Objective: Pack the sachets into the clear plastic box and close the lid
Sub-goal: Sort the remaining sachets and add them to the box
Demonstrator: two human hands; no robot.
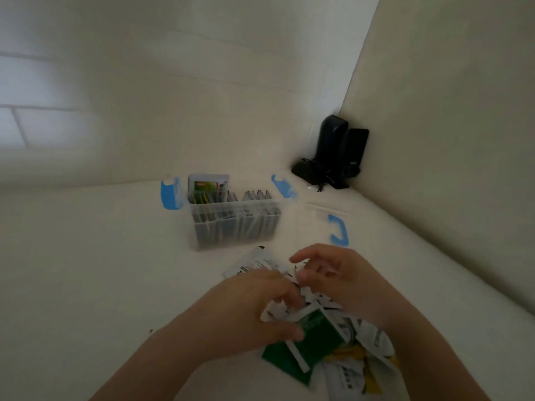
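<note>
Sachets (315, 340) lie heaped on the near worktop (86, 270), the left hand (254, 308) pinching some, the right hand (335, 282) with its grip loosely curled over them. The clear plastic box (236, 224) beyond looks nearly full; forcing more in could buckle the packets and stop the lid (324, 224), lying at its right, from closing.

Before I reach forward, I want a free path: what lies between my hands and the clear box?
In the head view, one white sachet lies between the left hand and the clear plastic box; otherwise bare white surface.
</note>
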